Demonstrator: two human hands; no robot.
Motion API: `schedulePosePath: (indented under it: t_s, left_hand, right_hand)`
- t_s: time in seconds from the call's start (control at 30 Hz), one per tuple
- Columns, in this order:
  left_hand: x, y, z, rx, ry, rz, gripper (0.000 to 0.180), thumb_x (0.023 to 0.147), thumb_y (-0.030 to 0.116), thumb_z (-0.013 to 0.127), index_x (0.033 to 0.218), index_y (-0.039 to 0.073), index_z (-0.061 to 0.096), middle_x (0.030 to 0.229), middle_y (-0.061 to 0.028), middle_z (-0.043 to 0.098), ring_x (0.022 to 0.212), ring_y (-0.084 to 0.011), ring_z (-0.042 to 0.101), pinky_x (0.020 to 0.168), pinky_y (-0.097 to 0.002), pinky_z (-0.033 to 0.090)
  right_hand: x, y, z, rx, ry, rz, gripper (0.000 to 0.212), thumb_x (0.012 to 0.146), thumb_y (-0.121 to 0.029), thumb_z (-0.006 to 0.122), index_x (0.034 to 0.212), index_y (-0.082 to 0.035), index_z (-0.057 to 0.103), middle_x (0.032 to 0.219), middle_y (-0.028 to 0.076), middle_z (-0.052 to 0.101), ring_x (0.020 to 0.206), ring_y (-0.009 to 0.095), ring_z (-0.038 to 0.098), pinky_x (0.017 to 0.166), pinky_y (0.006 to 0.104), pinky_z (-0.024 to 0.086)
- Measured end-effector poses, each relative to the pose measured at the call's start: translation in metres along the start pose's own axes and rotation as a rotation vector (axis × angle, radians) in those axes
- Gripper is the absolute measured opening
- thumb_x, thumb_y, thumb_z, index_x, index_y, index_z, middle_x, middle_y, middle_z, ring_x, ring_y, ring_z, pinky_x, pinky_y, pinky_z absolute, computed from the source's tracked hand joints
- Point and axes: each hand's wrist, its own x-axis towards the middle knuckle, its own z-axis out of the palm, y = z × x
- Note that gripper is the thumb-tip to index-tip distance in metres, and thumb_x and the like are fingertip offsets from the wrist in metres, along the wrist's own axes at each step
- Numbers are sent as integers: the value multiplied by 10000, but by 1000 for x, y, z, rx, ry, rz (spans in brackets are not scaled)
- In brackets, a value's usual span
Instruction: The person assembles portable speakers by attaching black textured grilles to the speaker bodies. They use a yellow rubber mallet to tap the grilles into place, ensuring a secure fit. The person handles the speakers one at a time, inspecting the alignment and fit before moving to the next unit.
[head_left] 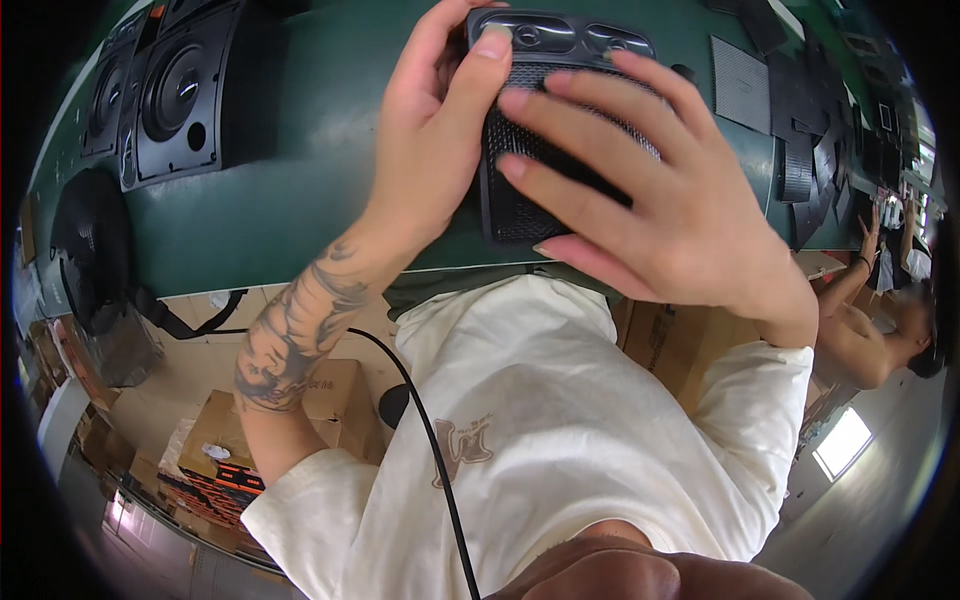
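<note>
One mesh-fronted black speaker (518, 207) sits top centre: my left hand (435, 130) clasps its edge, my right hand (665, 205) is spread across it.

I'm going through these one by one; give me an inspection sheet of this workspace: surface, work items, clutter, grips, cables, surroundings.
Surface: green tabletop, front edge just ahead of the wearer.
Work items: black mesh-fronted unit with a glossy two-recess panel along its far end.
Clutter: black speaker cabinets at left; pale perforated panel and dark panels at right.
Grips: left grip holds the unit's left far corner, thumb on top; right grip spreads over the mesh, contact partly unclear.
Cables: black cable crosses the white shirt; ends not traceable.
Surroundings: cardboard boxes below the table; another person at far right.
</note>
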Motion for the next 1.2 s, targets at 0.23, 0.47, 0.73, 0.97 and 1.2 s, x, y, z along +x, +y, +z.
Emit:
schedulePosePath:
  t_s: [0.23, 0.47, 0.73, 0.97, 1.2]
  left_hand:
    - [-2, -8, 7, 49, 38, 113, 405, 1108, 176, 461, 1474, 4, 452, 1314, -98, 539, 1184, -136, 516, 1044, -269, 421]
    - [-5, 0, 20, -19, 91, 127, 404, 1101, 183, 465, 1442, -32, 475, 1232, -95, 579, 1118, -131, 534, 998, -264, 438]
    - [-14, 11, -5, 141, 252, 97, 673, 958, 162, 750, 1500, 9, 382, 1281, -94, 498, 1113, -155, 568, 970, -293, 484]
    - [-30, 43, -46, 733, 149, 418, 422, 1073, 142, 504, 1476, 17, 499, 1435, -141, 533, 1302, -184, 514, 1109, -354, 407]
    - [24, 56, -9, 1342, -133, 597, 409, 996, 268, 653, 1329, 31, 644, 1333, -179, 649, 1239, -357, 594, 1087, -445, 424]
  right_hand:
    - [-10, -15, 17, -12, 47, -21, 468, 808, -241, 734, 1237, -55, 702, 1411, 132, 626, 1263, 373, 608, 1099, 579, 445]
    - [-17, -31, 41, -134, 121, 38, 437, 850, -178, 693, 1273, -69, 682, 1405, 115, 633, 1301, 361, 582, 1130, 607, 400]
    - [-38, -2, 18, -214, 154, 251, 532, 813, -97, 669, 1316, -268, 702, 1452, -6, 608, 1415, 344, 486, 1207, 602, 236]
    - [-66, -5, 69, 930, 740, 647, 525, 989, -35, 637, 1489, 15, 487, 1533, 175, 489, 1397, 279, 507, 1145, 382, 432]
    - [-24, 10, 67, 1074, 774, 674, 511, 1044, -99, 595, 1501, 68, 440, 1532, 167, 500, 1430, 233, 473, 1196, 356, 360]
